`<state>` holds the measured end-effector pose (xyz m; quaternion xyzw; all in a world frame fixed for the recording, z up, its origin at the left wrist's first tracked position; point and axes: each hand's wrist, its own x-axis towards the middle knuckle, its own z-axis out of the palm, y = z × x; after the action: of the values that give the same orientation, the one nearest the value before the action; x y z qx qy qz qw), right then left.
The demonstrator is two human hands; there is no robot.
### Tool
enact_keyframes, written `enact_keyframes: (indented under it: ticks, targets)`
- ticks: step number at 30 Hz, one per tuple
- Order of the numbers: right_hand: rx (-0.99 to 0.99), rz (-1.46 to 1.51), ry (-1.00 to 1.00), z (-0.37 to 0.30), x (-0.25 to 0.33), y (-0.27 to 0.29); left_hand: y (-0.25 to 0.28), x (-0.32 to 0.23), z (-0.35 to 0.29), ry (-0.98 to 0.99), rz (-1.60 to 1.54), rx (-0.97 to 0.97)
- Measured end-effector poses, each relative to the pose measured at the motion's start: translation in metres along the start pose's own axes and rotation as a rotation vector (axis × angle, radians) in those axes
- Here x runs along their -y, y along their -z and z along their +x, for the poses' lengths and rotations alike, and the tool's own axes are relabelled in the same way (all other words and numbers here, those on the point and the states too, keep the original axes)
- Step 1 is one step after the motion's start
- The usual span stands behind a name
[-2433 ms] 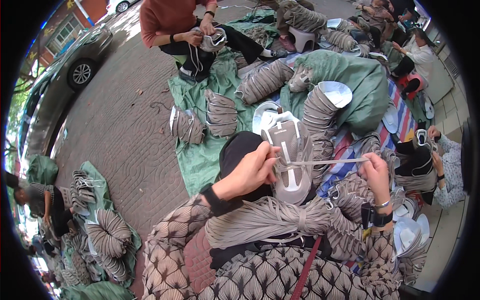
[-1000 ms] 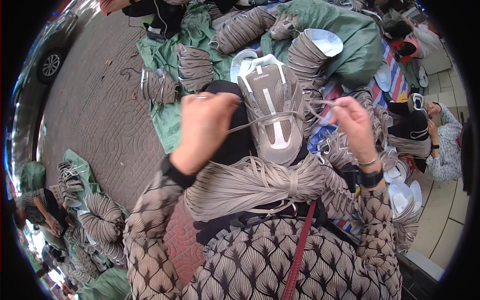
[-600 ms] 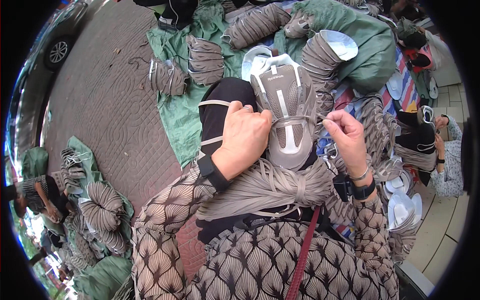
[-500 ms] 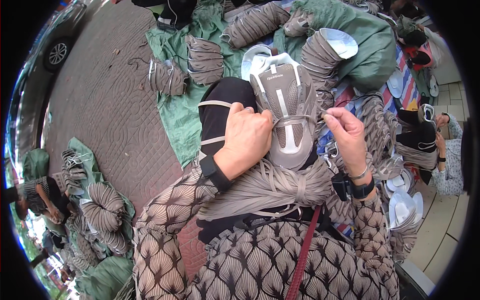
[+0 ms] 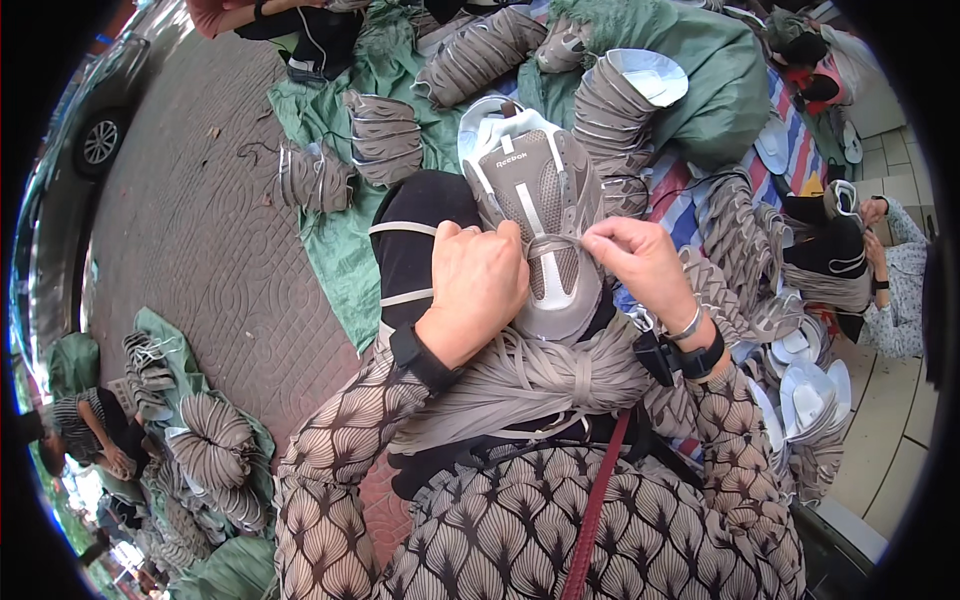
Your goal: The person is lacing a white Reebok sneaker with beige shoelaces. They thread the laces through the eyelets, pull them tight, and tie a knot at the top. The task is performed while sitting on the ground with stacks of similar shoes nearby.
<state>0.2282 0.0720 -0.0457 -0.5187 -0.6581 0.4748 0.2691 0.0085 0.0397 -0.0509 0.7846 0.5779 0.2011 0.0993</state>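
Observation:
A grey-brown shoe upper with white trim rests on my black-clad lap, toe toward me. Across its front, above the toe, runs a grey-beige shoelace. My left hand is closed at the lace's left end, knuckles up, against the upper's side; its fingertips are hidden. With thumb and forefinger, my right hand pinches the lace at the upper's right edge. Between the upper and my waist lies a thick tied bundle of beige laces.
Stacked shoe uppers lie on a green sheet beyond my lap. A green sack sits at the far right. More uppers lie close on my right. Another person works there. A parked car stands far left.
My right hand has moved left, from beside the upper to its right edge. My left hand stays closed at the lace's left end. The whole view has shifted slightly.

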Motion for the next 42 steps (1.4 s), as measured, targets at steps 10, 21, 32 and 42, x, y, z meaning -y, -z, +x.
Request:
enact_keyframes:
  ticks: [10, 21, 32, 42]
  targets:
    - [-0.056, -0.01, -0.029, 0.005, -0.007, 0.002, 0.007, 0.008, -0.005, -0.008, -0.033, 0.063]
    - [-0.201, -0.599, 0.314, 0.008, 0.016, -0.012, 0.022, 0.015, 0.002, -0.182, 0.045, 0.003]
    - [0.041, -0.159, 0.089, 0.013, 0.006, -0.019, 0.026, 0.042, 0.035, -0.385, 0.036, 0.239]
    - [0.026, 0.397, -0.229, 0.009, 0.003, -0.017, 0.027, 0.044, 0.041, -0.411, -0.007, 0.264]
